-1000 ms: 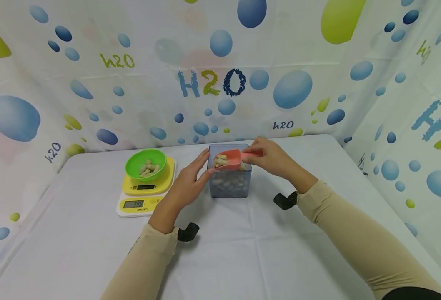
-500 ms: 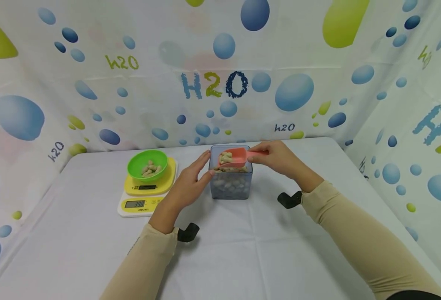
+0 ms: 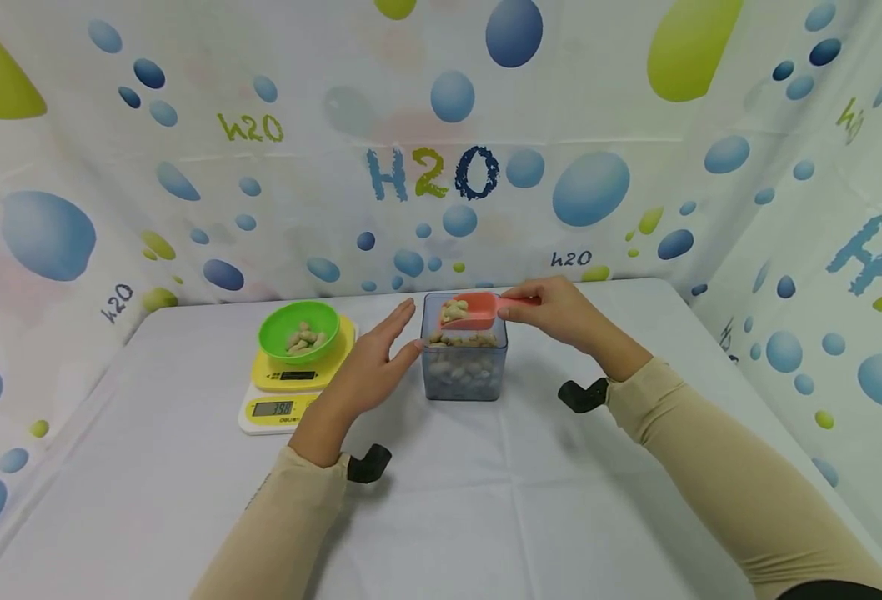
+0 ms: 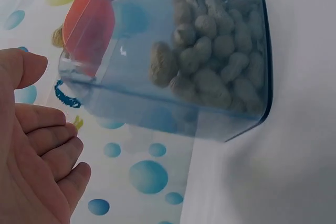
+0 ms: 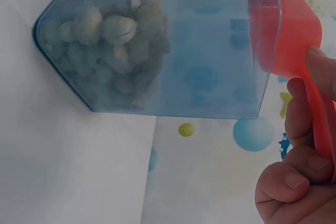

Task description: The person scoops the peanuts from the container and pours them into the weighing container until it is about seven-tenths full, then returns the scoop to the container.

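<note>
Two bare hands work about a clear bluish box. The right hand [image 3: 561,310] is clamped on the handle of a red scoop [image 3: 480,309], thumb and fingers closed about it. The left hand [image 3: 369,371] is unclenched, its fingers extended and thumb set apart, just beside the box [image 3: 463,353]; the left wrist view shows a gap between them. The scoop lies across the mouth of the box, bearing a few peanuts [image 3: 453,311], above the larger heap of peanuts within, visible through the walls. To the left, near the left hand, a green bowl [image 3: 272,337] holding more peanuts rests on a yellow-and-white kitchen scale [image 3: 263,379]. All stand on a white-covered table [image 3: 448,517]; beyond it hangs a white curtain [image 3: 298,183] printed with blue and green drops and "H2O".
</note>
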Motion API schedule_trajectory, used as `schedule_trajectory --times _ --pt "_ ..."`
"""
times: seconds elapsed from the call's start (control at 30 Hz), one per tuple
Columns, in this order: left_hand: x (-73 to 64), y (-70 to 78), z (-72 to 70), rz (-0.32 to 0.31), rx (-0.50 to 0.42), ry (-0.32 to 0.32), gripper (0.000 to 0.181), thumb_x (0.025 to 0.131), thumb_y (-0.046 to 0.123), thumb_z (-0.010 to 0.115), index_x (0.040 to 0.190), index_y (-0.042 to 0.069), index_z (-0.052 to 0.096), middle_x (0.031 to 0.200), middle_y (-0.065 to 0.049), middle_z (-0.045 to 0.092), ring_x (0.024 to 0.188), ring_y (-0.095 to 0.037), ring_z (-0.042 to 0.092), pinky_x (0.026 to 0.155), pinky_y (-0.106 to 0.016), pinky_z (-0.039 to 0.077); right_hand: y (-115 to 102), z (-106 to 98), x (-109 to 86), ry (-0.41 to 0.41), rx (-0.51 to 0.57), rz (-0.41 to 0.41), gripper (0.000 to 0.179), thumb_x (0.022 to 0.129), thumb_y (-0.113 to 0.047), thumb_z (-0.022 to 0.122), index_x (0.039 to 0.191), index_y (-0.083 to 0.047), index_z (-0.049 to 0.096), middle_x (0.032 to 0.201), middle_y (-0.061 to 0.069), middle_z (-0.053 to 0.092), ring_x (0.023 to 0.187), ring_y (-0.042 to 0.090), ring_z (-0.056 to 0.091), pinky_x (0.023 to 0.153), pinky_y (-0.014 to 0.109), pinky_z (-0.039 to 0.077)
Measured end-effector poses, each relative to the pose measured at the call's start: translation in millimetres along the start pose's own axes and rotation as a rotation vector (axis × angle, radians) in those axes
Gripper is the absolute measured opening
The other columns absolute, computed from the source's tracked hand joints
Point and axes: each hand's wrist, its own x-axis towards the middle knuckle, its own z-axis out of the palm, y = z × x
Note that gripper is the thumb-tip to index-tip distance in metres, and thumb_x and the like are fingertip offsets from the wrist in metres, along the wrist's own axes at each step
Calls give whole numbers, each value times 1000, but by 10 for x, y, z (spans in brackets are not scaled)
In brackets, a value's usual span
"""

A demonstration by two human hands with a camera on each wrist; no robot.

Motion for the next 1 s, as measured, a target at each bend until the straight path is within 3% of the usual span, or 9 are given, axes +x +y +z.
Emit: schedule_trajectory --times 0.17,0.33,0.5,0.6,0.8,1.0 --pt "-93 -80 -208 -12 22 27 64 103 42 44 158 18 21 165 1 17 152 -20 17 121 -48 24 -90 11 63 11 0 -33 47 90 -40 71 127 -11 68 122 6 65 104 24 58 90 43 54" --pt "-227 -269 -440 -28 59 72 64 104 42 43 159 17 20 165 -1 17 152 -25 17 122 -54 16 -226 33 136 11 -14 -45 46 90 -41 70 127 -13 68 120 5 66 101 24 58 86 40 53" --pt "-394 -474 -671 -105 102 105 65 104 47 40 159 24 15 165 0 16 151 -32 19 119 -60 17 -364 89 215 -5 1 -44 46 91 -41 69 127 -13 67 121 5 66 102 24 57 86 39 53" --pt "-496 -579 -786 -143 124 130 66 104 48 39 159 22 14 166 -2 14 150 -36 19 118 -61 20 -442 146 275 -6 23 -38 45 91 -40 69 126 -13 68 121 4 66 102 24 56 86 39 52" --pt "-641 -775 -918 -204 188 192 68 104 44 39 159 12 14 166 -8 11 151 -36 14 119 -60 18 -627 319 402 -27 72 -40 44 91 -39 70 126 -13 68 124 4 64 105 24 56 88 39 52" --pt "-680 -944 -961 -251 180 185 69 104 42 37 159 9 11 166 -9 8 151 -37 11 119 -61 17 -859 592 542 -38 66 -65 42 91 -38 70 125 -14 69 116 2 66 100 22 57 82 34 54"
